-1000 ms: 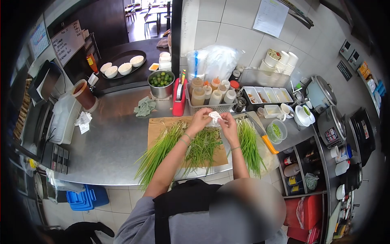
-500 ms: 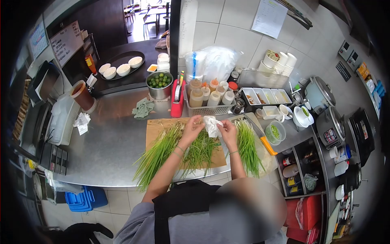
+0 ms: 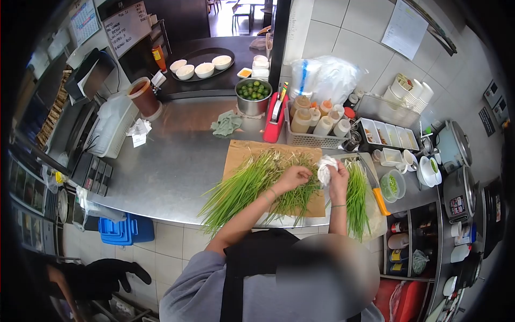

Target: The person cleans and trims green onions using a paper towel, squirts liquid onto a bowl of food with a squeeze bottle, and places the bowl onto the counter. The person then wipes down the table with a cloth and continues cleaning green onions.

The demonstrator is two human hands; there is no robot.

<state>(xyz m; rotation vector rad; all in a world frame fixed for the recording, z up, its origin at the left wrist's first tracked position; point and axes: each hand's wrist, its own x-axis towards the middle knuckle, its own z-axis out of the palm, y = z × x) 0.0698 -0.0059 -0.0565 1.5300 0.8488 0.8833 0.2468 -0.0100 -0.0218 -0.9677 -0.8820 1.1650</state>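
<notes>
My right hand (image 3: 338, 181) is closed on a crumpled white paper towel (image 3: 326, 170), held above the greens. My left hand (image 3: 294, 178) hovers just left of it over the middle bunch of green onions (image 3: 300, 196), its fingers curled together; whatever they may hold is too small to make out. A larger bunch of green onions (image 3: 241, 180) lies to the left on a sheet of brown cardboard (image 3: 236, 153). Right of my hands, a third bunch (image 3: 357, 196) rests on a cutting board (image 3: 374, 222), beside a knife with an orange handle (image 3: 381, 201).
Behind the cardboard stand a red tape dispenser (image 3: 274, 121), a pot of green limes (image 3: 253, 99) and a basket of squeeze bottles (image 3: 314, 139). A green cloth (image 3: 226, 123) lies left of them. A tub of chopped greens (image 3: 392, 185) sits right. Another person (image 3: 91, 279) is at lower left.
Both hands held the paper towel between them before; now only my right hand has it, bunched up. My left hand has let go and moved down left. The camera view has shifted left.
</notes>
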